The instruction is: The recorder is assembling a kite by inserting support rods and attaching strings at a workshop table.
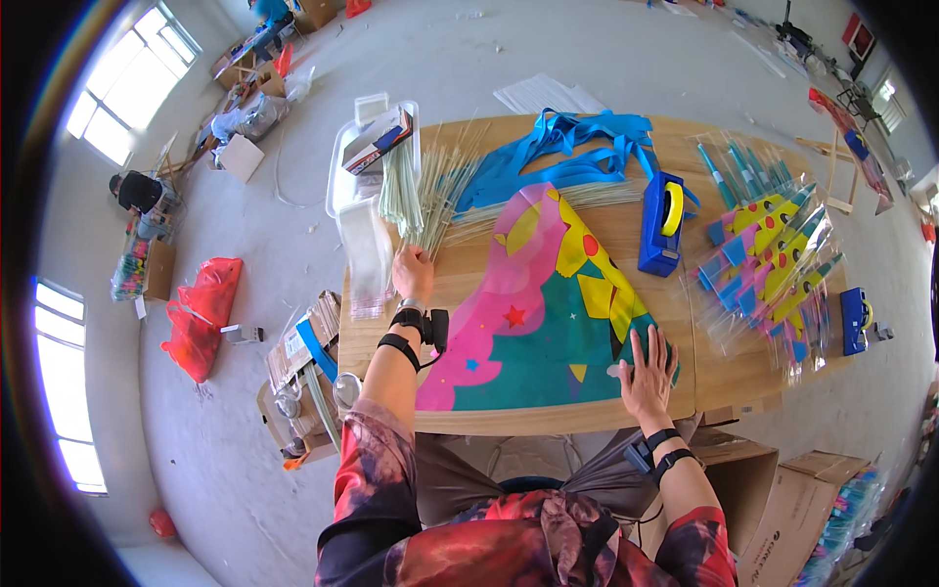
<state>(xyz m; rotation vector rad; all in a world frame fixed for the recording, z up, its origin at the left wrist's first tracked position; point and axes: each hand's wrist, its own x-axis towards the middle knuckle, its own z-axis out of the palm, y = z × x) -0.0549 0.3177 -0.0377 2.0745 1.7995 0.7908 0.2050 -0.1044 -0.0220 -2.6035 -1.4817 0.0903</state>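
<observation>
A triangular kite sail (518,323) lies flat on the wooden table in front of me, printed pink, green and yellow with a cartoon figure. My right hand (646,375) rests on its lower right part with the fingers spread. To the left of the sail, my left hand (414,272) is closed at the near ends of a pile of thin pale rods (442,186). What its fingers hold, if anything, is too small to make out. Clear plastic sleeves (364,259) lie just beside that hand.
Blue ribbon strips (548,161) lie across the table's far side. A blue tape dispenser (661,225) stands right of the sail, near packed kites (768,259); another dispenser (855,321) is farther right. A white basket (344,161) stands far left. Cardboard boxes (802,509) are below right.
</observation>
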